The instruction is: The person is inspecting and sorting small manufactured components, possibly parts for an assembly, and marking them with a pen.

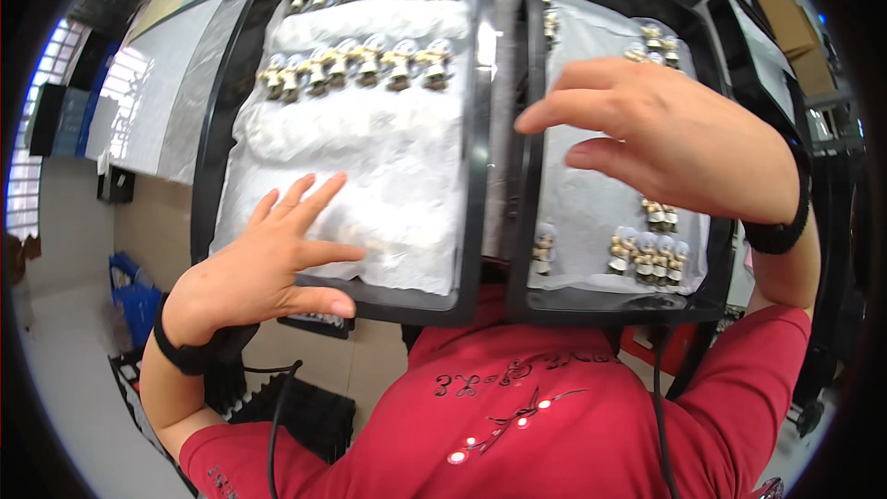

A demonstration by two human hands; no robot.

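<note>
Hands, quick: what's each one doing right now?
Left hand: open, fingers spread, resting on the white paper in the left tray, holding nothing.
Right hand: open, above the right tray, holding nothing.

We stood in a small factory or assembly workshop: two black trays [214, 166] lined with white padding [388, 157] held rows of identical little figurines [356, 63], with stacked crates [305, 411] below.
</note>
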